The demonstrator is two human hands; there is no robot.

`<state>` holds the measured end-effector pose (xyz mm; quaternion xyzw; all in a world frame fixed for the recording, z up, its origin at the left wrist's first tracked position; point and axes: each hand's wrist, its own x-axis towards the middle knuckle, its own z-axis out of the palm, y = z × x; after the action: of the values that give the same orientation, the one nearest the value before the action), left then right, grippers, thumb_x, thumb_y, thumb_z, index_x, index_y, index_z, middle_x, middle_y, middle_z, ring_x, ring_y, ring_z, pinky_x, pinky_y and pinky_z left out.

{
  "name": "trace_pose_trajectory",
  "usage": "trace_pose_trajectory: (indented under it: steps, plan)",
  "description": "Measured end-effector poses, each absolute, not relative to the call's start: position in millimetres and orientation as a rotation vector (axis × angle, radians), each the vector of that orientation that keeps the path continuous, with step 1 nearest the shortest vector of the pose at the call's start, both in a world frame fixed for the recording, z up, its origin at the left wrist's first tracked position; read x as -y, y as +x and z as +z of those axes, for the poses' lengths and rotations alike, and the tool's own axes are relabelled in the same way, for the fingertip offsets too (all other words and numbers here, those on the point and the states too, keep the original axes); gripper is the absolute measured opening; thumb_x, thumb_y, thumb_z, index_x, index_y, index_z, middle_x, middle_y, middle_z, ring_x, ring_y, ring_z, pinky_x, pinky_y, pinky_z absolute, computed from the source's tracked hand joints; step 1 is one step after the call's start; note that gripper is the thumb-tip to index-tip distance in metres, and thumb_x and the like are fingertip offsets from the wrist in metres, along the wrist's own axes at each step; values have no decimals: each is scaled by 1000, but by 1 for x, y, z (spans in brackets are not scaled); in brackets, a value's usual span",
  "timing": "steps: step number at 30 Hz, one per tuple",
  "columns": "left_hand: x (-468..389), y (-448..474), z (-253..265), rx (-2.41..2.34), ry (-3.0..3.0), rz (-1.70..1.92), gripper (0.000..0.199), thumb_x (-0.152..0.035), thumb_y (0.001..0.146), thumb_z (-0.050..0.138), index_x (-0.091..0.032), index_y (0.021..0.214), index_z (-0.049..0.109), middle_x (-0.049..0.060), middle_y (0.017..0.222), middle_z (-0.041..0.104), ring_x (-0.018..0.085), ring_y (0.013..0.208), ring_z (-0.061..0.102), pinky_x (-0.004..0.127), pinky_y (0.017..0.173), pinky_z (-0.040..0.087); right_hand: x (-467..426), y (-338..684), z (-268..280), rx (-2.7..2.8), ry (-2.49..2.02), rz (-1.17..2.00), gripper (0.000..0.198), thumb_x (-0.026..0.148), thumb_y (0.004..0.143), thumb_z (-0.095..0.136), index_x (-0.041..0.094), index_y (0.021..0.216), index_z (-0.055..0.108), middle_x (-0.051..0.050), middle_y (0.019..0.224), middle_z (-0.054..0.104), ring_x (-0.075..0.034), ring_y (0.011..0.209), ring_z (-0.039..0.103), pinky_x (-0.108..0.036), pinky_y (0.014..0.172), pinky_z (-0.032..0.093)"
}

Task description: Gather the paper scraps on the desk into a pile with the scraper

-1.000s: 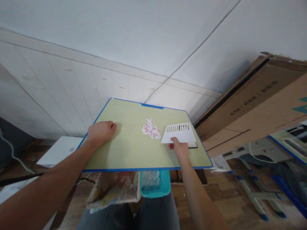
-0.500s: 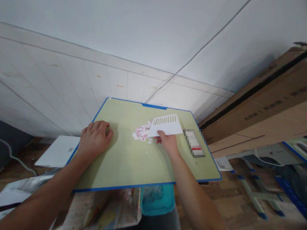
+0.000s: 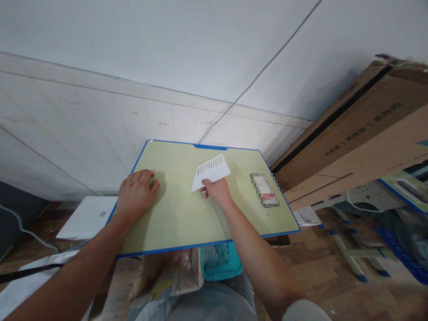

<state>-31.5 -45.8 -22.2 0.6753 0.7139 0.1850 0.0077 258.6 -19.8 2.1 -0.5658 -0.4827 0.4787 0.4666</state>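
Note:
My right hand (image 3: 216, 191) grips a flat white card with a row of slots (image 3: 211, 174) by its near edge, thumb on top. The card is tilted over the middle of the pale green tabletop (image 3: 177, 218). No paper scraps show around it; whether any lie behind the card I cannot tell. On the left side of the tabletop rests my left hand (image 3: 137, 191), fingers loosely bent, thumb apart, with nothing visible in it. A blurred-out rectangular object (image 3: 265, 190) lies to the right of my right hand.
Large cardboard boxes (image 3: 361, 133) lean along the wall at the right. A white flat box (image 3: 86, 217) is left of the table. Below the front edge are a teal bin (image 3: 222, 267) and a bag (image 3: 180, 276). A cable (image 3: 261, 73) runs down the wall.
My right hand and the card have moved left over where a pile of white and pink paper scraps lay; the pile no longer shows. My left hand stays put. The view has shifted slightly.

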Motion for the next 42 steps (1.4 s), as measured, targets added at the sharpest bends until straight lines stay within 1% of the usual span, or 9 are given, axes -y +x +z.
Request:
trace_pose_trajectory:
  steps: [5, 8, 11, 15, 26, 30, 34, 37, 42]
  plan:
    - [42, -29, -20, -2245, 2128, 595, 56, -41, 113, 44, -11, 147, 77, 29, 162, 77, 48, 156, 68, 64, 134, 52, 56, 315, -3, 1059, -1347, 1017, 28, 52, 85, 80, 25, 90, 74, -7, 70, 83, -23, 55, 74, -32, 53, 59]
    - [40, -29, -19, -2235, 2120, 596, 54, -42, 112, 48, -17, 150, 77, 25, 164, 78, 45, 158, 68, 61, 135, 52, 82, 331, -15, 1019, -1361, 957, 43, 70, 83, 82, 28, 85, 71, -7, 67, 81, -25, 54, 71, -39, 57, 62]
    - [39, -29, -19, -2240, 2112, 568, 57, -43, 114, 45, -15, 153, 75, 25, 168, 76, 43, 162, 66, 57, 138, 49, 94, 333, -27, 1028, -1374, 935, 49, 78, 86, 85, 31, 83, 72, -7, 71, 82, -28, 61, 74, -45, 71, 68]
    - [41, -28, -18, -2266, 2139, 517, 61, -42, 116, 39, -9, 155, 73, 29, 169, 75, 43, 160, 66, 58, 138, 48, 93, 331, -33, 1075, -1387, 948, 51, 81, 88, 88, 33, 79, 72, -7, 73, 81, -31, 68, 77, -47, 75, 70]
    - [41, -28, -15, -2254, 2148, 483, 56, -38, 117, 43, -10, 156, 72, 27, 168, 75, 41, 159, 67, 52, 139, 46, 96, 338, -31, 1159, -1439, 910, 44, 70, 96, 84, 32, 76, 76, -5, 72, 83, -30, 68, 77, -45, 80, 71]
    - [42, -26, -13, -2249, 2142, 514, 60, -37, 117, 40, -6, 156, 73, 30, 168, 75, 43, 159, 67, 56, 138, 47, 101, 341, -33, 1188, -1450, 884, 46, 71, 94, 87, 33, 73, 75, -4, 71, 82, -30, 70, 77, -48, 92, 72]
    - [42, -26, -14, -2269, 2145, 507, 59, -40, 116, 40, -9, 154, 72, 27, 168, 76, 42, 156, 66, 55, 137, 48, 105, 341, -36, 1194, -1446, 865, 47, 76, 90, 88, 33, 74, 78, -4, 74, 82, -32, 76, 79, -50, 99, 71]
    - [41, -26, -14, -2265, 2140, 495, 57, -39, 116, 42, -10, 155, 72, 25, 169, 76, 41, 157, 66, 54, 138, 47, 106, 343, -37, 1178, -1444, 859, 50, 79, 91, 86, 33, 76, 77, -6, 75, 83, -31, 74, 78, -50, 94, 72]
    - [41, -24, -12, -2278, 2105, 476, 59, -38, 117, 43, -8, 159, 72, 26, 171, 74, 41, 160, 65, 54, 140, 46, 106, 348, -36, 1142, -1434, 889, 54, 82, 91, 86, 31, 75, 74, -5, 69, 80, -28, 63, 74, -44, 74, 70]
